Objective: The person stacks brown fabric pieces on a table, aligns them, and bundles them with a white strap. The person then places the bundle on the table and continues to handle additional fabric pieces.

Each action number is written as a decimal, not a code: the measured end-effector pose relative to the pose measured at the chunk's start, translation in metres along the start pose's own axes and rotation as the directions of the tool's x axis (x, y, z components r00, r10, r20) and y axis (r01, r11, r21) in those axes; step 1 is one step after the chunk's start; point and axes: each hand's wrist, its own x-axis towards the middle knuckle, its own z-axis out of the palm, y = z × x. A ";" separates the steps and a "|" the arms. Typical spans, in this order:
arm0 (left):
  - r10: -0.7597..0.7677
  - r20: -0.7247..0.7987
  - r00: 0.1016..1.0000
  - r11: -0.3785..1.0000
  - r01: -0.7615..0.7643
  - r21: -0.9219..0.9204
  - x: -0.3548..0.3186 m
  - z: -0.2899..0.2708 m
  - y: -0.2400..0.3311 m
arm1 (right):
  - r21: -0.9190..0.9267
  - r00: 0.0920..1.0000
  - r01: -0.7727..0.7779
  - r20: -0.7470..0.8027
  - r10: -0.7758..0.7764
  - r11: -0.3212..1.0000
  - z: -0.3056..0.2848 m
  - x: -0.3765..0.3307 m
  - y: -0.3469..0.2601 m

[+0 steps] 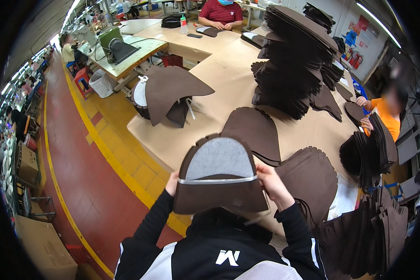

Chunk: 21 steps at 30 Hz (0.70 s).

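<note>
Between both hands I hold up a dark brown cut piece (219, 193) with a scalloped top edge. A grey half-round patch (218, 158) covers its upper part, and a pale strip runs straight across under it. My left hand (172, 183) grips its left side, the fingers mostly hidden. The right side is pinched by my right hand (271, 185). Just beyond lies a plain brown cut piece (252, 128) on the table. A layered stack of brown pieces (308, 182) sits right of my right hand.
Tall brown stacks (294, 65) stand on the tan table (219, 74). A brown pile with a white tie (168, 93) lies at its left corner. One co-worker in orange (388, 116) handles pieces at right; another in a striped shirt (219, 13) sits at the far side.
</note>
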 end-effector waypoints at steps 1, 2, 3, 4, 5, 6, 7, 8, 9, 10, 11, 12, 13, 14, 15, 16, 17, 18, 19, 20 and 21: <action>0.110 0.027 0.994 0.993 -0.111 0.035 0.008 0.009 0.017 | -0.026 0.991 0.130 0.015 -0.129 0.991 0.000 0.005 -0.010; 0.290 0.114 0.950 0.927 -0.308 0.214 0.016 0.016 0.037 | -0.021 0.977 0.210 -0.019 -0.211 0.977 0.004 0.004 -0.026; 0.367 0.156 0.917 0.901 -0.392 0.186 0.023 0.016 0.049 | -0.005 0.962 0.270 -0.038 -0.270 0.963 0.010 0.007 -0.038; 0.453 0.231 0.861 0.832 -0.502 0.237 0.033 0.006 0.059 | 0.010 0.943 0.329 -0.061 -0.328 0.944 0.015 0.011 -0.049; 0.559 0.301 0.773 0.723 -0.632 0.279 0.037 0.018 0.072 | -0.091 0.886 0.452 -0.066 -0.458 0.887 0.015 0.011 -0.058; 0.640 0.378 0.668 0.595 -0.743 0.307 0.036 0.037 0.088 | -0.128 0.851 0.518 -0.025 -0.524 0.846 0.002 0.016 -0.055; 0.668 0.494 0.557 0.385 -0.826 0.411 0.030 0.051 0.104 | -0.156 0.810 0.581 0.018 -0.586 0.799 -0.011 0.021 -0.052; 0.656 0.610 0.445 0.147 -0.868 0.475 0.027 0.059 0.114 | -0.201 0.763 0.642 0.068 -0.643 0.740 -0.008 0.013 -0.057; 0.613 0.635 0.470 0.141 -0.856 0.498 0.022 0.061 0.108 | -0.340 0.659 0.735 0.156 -0.736 0.587 -0.007 0.007 -0.060; 0.605 0.750 0.266 -0.075 -0.919 0.387 0.025 0.066 0.104 | -0.452 0.548 0.797 0.262 -0.795 0.400 -0.010 0.004 -0.060; 0.505 0.835 0.220 -0.199 -0.911 0.361 0.023 0.070 0.102 | -0.516 0.584 0.753 0.237 -0.776 0.408 -0.020 0.003 -0.044; 0.396 0.901 0.177 -0.314 -0.896 0.315 0.022 0.073 0.098 | -0.513 0.573 0.751 0.195 -0.796 0.416 -0.024 0.002 -0.024; 0.312 0.936 0.165 -0.405 -0.868 0.288 0.023 0.066 0.085 | -0.678 0.555 0.692 0.281 -0.783 0.247 -0.033 0.004 -0.007; 0.235 0.954 0.186 -0.430 -0.860 0.274 0.025 0.056 0.069 | -0.792 0.546 0.608 0.367 -0.753 0.054 -0.042 0.006 0.005; 0.277 0.934 0.226 -0.402 -0.856 0.327 0.024 0.048 0.053 | -0.811 0.487 0.573 0.453 -0.747 -0.118 -0.043 0.006 0.008; 0.318 0.909 0.268 -0.372 -0.847 0.380 0.024 0.040 0.038 | -0.819 0.456 0.556 0.443 -0.772 -0.141 -0.042 0.005 0.009; 0.326 0.897 0.297 -0.378 -0.829 0.412 0.023 0.044 0.037 | -0.850 0.520 0.507 0.433 -0.736 -0.142 -0.038 -0.001 -0.001; 0.331 0.885 0.327 -0.376 -0.814 0.442 0.017 0.050 0.039 | -0.880 0.587 0.453 0.413 -0.697 -0.140 -0.035 -0.007 -0.011; 0.336 0.871 0.359 -0.376 -0.797 0.473 0.014 0.055 0.040 | -0.877 0.480 0.434 0.417 -0.772 -0.204 -0.043 0.004 -0.012; 0.408 0.827 0.386 -0.315 -0.791 0.525 0.014 0.054 0.043 | -0.941 0.548 0.323 0.269 -0.792 -0.096 -0.040 0.001 -0.020; 0.438 0.768 0.468 -0.281 -0.740 0.611 0.010 0.051 0.049 | -0.977 0.667 0.184 0.202 -0.717 -0.105 -0.055 0.004 -0.023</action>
